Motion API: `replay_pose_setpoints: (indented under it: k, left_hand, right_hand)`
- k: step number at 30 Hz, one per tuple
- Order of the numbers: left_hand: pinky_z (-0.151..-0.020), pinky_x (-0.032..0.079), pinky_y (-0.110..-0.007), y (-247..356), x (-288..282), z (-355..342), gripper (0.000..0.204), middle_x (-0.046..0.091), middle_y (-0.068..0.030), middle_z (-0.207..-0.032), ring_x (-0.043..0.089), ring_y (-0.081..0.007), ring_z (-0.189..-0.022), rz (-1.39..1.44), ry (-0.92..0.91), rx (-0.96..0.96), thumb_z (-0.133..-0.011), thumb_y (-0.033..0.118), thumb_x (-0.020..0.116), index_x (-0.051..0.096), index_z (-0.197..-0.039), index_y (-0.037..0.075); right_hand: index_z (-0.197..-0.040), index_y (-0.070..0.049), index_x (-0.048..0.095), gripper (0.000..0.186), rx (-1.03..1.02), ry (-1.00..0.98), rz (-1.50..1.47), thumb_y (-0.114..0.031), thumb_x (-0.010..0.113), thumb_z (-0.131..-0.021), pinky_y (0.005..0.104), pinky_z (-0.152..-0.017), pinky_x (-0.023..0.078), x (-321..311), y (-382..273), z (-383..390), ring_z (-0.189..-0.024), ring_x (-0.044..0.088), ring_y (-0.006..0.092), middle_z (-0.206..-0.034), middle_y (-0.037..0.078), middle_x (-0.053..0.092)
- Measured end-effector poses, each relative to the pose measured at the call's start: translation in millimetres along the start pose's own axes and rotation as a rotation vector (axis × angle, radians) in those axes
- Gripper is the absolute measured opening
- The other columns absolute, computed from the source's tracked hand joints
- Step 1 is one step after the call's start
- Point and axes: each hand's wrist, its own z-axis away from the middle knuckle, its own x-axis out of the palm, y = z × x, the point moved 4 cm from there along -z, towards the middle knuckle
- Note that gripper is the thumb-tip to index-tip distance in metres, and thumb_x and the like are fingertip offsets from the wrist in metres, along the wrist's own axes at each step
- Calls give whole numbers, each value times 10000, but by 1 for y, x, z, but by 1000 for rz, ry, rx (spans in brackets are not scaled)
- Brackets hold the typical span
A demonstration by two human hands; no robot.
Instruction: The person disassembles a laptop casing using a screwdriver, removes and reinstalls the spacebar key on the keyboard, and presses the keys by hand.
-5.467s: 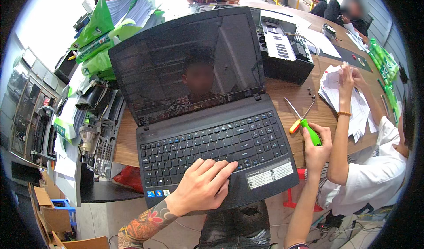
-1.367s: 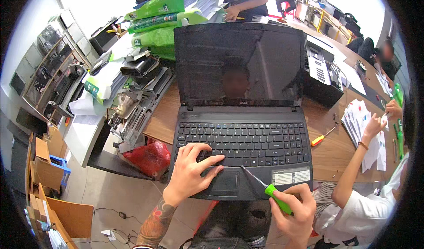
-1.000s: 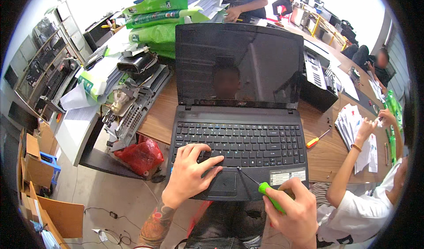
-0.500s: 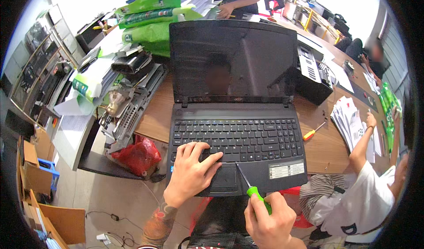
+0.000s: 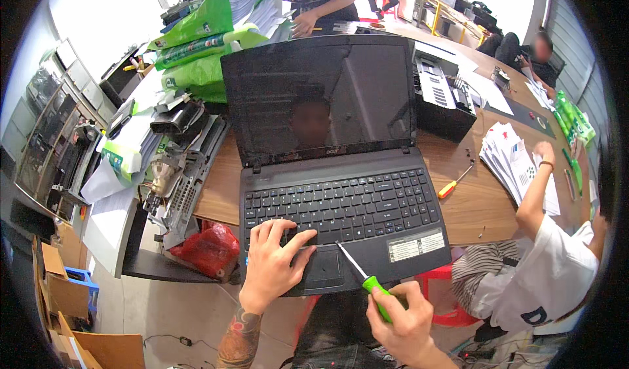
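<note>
An opened black laptop (image 5: 418,251) faces me at the table's near edge, its screen (image 5: 327,100) dark and reflecting a figure. My left hand (image 5: 274,263) lies over the lower left of its keyboard (image 5: 357,208) and the palm rest, fingers spread and holding nothing. Gripped in my right hand (image 5: 405,323) is a screwdriver (image 5: 372,285) with a bright green handle and a thin metal shaft. The shaft slants up and left, its tip at the keyboard's lower edge, just above the touchpad (image 5: 322,267).
An orange-handled screwdriver (image 5: 448,189) and small screws lie right of the laptop. Beyond are a black device casing (image 5: 442,113) and papers (image 5: 508,156). Metal parts (image 5: 190,192) and green bags (image 5: 196,77) crowd the left. A co-worker in white (image 5: 547,277) sits at right; others are farther back.
My view has shifted, so the laptop sits further left and slightly turned in the picture. Both hands keep nearly the same places on it, the screwdriver tip still at the keyboard's lower edge.
</note>
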Motion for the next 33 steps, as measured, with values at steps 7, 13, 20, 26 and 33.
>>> replay_pose_setpoints:
  k: [7, 13, 20, 26, 33]
  left_hand:
    - [-938, 442, -446, -1, -4, 3, 340, 625, -87, -1113, 574, -316, -1083, 3, 19, -7, -802, 152, 813, 753, -1135, 185]
    - [-936, 444, -451, -1, -3, 3, 294, 626, -95, -1119, 575, -322, -1089, 0, 28, 17, -806, 165, 812, 778, -1097, 187]
    - [-936, 446, -451, -2, -3, 4, 291, 625, -96, -1123, 572, -317, -1095, 7, 22, -1, -809, 187, 815, 780, -1098, 188]
    - [-944, 442, -451, -2, -4, 4, 294, 619, -93, -1125, 567, -322, -1093, 10, 16, -9, -808, 180, 817, 777, -1099, 177]
    - [-943, 440, -450, -4, -2, 4, 307, 623, -93, -1115, 568, -319, -1087, 23, 18, -18, -798, 171, 823, 774, -1102, 176]
  right_hand:
    - [-977, -69, 752, 225, -119, -179, 93, -50, 825, -765, 354, -533, 494, -25, -19, -48, -643, 608, 239, -832, 87, 564]
    - [-916, -77, 733, 147, -157, -236, 145, -83, 811, -791, 368, -543, 493, -30, -26, -77, -650, 610, 241, -813, 76, 544]
    - [-856, -84, 721, 116, -206, -295, 169, -91, 818, -792, 370, -555, 497, -30, -25, -90, -646, 620, 238, -798, 64, 536]
    - [-925, -92, 767, 198, -136, -278, 96, -55, 844, -746, 348, -522, 490, -29, -8, -69, -616, 601, 220, -802, 61, 569]
    - [-976, -105, 779, 289, -180, -86, -19, -47, 874, -709, 334, -541, 523, -11, 35, -19, -644, 637, 224, -868, 87, 615]
